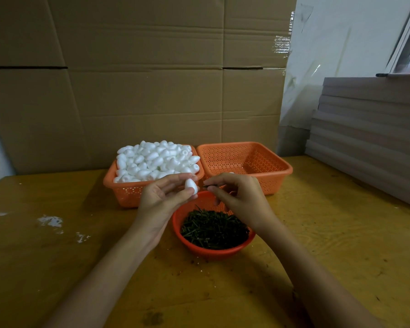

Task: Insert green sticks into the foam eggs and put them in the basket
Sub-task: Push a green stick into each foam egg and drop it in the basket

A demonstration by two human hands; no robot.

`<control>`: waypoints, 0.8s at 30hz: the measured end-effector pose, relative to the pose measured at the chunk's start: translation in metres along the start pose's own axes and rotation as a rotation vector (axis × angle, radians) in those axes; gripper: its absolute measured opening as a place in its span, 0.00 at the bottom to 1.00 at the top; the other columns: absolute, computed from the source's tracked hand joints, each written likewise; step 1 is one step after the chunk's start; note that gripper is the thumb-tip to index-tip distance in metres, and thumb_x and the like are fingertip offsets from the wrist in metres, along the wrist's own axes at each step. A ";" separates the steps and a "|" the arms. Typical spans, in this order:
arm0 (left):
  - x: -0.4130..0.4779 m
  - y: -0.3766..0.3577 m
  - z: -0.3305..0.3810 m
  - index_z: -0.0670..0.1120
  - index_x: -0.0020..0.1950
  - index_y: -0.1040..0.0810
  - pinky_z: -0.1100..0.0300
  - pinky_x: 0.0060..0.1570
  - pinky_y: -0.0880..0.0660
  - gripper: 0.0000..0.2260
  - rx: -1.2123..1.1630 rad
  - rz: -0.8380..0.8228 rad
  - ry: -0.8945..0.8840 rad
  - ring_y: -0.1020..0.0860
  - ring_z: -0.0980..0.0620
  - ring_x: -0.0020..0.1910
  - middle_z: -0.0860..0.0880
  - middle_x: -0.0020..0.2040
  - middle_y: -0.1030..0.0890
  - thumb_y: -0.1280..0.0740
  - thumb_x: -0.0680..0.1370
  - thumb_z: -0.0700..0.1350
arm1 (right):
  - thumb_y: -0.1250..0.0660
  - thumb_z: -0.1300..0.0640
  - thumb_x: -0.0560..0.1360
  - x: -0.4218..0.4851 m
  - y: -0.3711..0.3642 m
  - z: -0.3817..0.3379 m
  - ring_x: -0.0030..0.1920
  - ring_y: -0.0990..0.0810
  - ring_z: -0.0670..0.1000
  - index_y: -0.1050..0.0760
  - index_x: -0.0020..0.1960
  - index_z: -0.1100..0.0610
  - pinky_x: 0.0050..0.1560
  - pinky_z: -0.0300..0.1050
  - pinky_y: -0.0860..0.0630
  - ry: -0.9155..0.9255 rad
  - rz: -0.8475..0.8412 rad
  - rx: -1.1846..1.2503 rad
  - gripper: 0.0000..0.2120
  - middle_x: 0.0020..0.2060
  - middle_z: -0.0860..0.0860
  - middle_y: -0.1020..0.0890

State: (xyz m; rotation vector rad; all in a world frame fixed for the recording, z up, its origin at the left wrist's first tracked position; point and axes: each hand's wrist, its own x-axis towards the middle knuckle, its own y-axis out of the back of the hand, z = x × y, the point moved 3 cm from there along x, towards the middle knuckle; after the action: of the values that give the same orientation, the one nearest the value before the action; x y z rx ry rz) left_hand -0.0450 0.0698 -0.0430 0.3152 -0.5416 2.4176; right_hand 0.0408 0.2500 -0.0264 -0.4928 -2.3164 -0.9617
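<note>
Reaching in from the lower edge of the view, 2 bare forearms angle toward each other and meet above a round red bowl (223,250) heaped with green sticks (213,229). The left hand (163,197) is turned palm inward and upward with its fingers loosely curled. It pinches 1 white foam egg (191,185) between the thumb below and the fingertips above.

The right hand (239,195) arches knuckles-up, thumb and forefinger closed on 1 thin green stick (210,186). The stick lies almost level and points left at the egg; whether its tip touches the foam I cannot tell. The other right fingers curl down toward the bowl.

Behind the hands, 2 orange perforated baskets stand side by side. The left basket (126,192) is piled with white foam eggs (152,159). The right basket (270,166) holds a small white thing (231,172) at its near edge, half hidden by the right hand.

All rests on a yellow-brown wooden table (341,233) with white crumbs (50,221) on its left. Cardboard sheets (140,79) stand behind, and grey boards (369,138) are stacked at right.
</note>
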 end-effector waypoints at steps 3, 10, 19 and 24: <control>0.000 0.000 0.000 0.48 0.54 0.10 0.56 0.54 0.16 0.14 -0.005 0.018 0.003 0.14 0.44 0.61 0.42 0.60 0.13 0.22 0.69 0.39 | 0.27 0.59 0.80 0.000 0.000 -0.001 0.37 0.14 0.47 0.14 0.57 0.52 0.38 0.38 0.21 0.004 0.001 0.007 0.07 0.45 0.44 0.13; 0.002 0.002 -0.002 0.47 0.53 0.10 0.57 0.52 0.16 0.13 -0.028 0.009 0.011 0.15 0.44 0.62 0.41 0.60 0.13 0.27 0.76 0.31 | 0.26 0.60 0.79 0.000 0.001 0.000 0.37 0.14 0.49 0.16 0.56 0.54 0.36 0.36 0.21 -0.014 0.003 0.054 0.06 0.47 0.44 0.13; 0.000 0.000 0.001 0.48 0.54 0.10 0.58 0.52 0.16 0.13 -0.019 0.000 0.005 0.14 0.44 0.61 0.41 0.60 0.13 0.23 0.71 0.39 | 0.26 0.60 0.79 0.000 0.001 0.000 0.37 0.14 0.49 0.16 0.55 0.54 0.36 0.35 0.22 -0.013 -0.002 0.053 0.06 0.48 0.43 0.13; 0.001 0.001 0.000 0.44 0.58 0.13 0.58 0.52 0.16 0.15 -0.037 0.002 0.009 0.14 0.43 0.60 0.39 0.60 0.13 0.23 0.71 0.38 | 0.26 0.60 0.79 0.000 0.001 0.000 0.37 0.14 0.48 0.16 0.55 0.55 0.37 0.35 0.23 -0.010 0.002 0.055 0.06 0.47 0.44 0.13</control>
State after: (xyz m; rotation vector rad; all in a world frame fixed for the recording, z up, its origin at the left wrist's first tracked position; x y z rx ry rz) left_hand -0.0465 0.0693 -0.0432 0.2877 -0.5823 2.4064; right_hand 0.0414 0.2507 -0.0261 -0.4784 -2.3446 -0.8935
